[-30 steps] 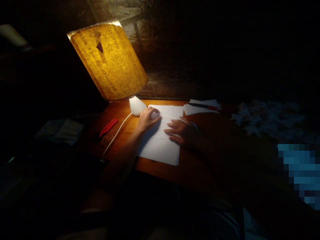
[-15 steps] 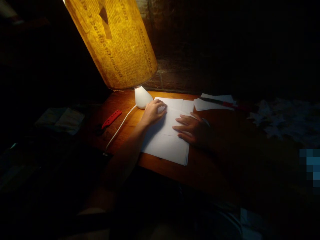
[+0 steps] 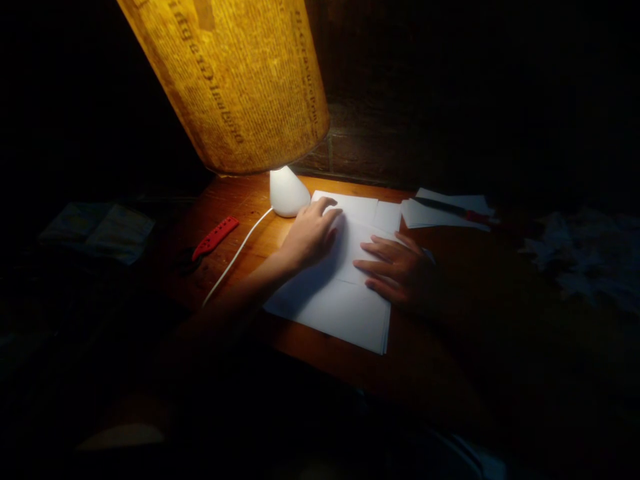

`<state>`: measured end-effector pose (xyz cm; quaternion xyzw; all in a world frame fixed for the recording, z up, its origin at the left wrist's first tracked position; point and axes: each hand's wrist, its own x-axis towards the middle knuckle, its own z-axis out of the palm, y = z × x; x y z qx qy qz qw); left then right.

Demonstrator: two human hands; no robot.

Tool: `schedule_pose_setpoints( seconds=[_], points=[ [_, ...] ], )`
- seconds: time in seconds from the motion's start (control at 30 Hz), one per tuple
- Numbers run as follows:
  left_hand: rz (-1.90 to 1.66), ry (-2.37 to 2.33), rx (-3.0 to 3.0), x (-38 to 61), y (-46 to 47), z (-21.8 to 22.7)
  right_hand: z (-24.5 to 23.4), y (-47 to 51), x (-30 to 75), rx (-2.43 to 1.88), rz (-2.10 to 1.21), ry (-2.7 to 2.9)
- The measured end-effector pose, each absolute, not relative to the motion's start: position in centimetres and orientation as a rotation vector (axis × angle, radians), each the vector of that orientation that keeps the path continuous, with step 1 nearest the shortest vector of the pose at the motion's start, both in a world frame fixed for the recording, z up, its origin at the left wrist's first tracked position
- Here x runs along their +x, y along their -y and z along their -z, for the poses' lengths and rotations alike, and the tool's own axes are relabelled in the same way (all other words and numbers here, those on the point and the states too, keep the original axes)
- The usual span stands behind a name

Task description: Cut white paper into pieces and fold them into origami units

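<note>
A stack of white paper (image 3: pixel 345 313) lies on a wooden table (image 3: pixel 415 360) under a lamp. My left hand (image 3: pixel 313 233) rests on the paper's upper left part, its fingers curled and pressed down near a fold. My right hand (image 3: pixel 397 270) lies flat on the paper's right side with the fingers stretched out towards the left. Neither hand lifts the sheet.
A lamp with a yellow printed shade (image 3: pixel 235 80) and a white base (image 3: pixel 289 193) stands at the back left, its white cord (image 3: pixel 235 257) running forward. A red tool (image 3: pixel 215 237) lies to the left. More paper with a pen (image 3: pixel 453 210) sits at the back right.
The view has moved closer and lower, so lamp and paper look larger. Both hands stay on the paper; the left fingers have stretched slightly along the fold.
</note>
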<state>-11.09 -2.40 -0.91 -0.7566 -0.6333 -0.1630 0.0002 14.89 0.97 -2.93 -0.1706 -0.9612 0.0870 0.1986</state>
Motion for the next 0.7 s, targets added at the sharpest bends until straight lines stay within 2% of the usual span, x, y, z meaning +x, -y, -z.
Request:
schedule_pose_setpoints(
  seconds=[0.27,0.7],
  points=[
    [0.479,1.934,-2.598,-6.9,4.7,1.3,3.2,-0.9,14.8,-0.481,-0.224,2.667],
    [0.486,1.940,-2.560,-9.9,3.8,1.1,3.0,-0.9,14.9,-0.479,-0.258,2.661]
  ],
)
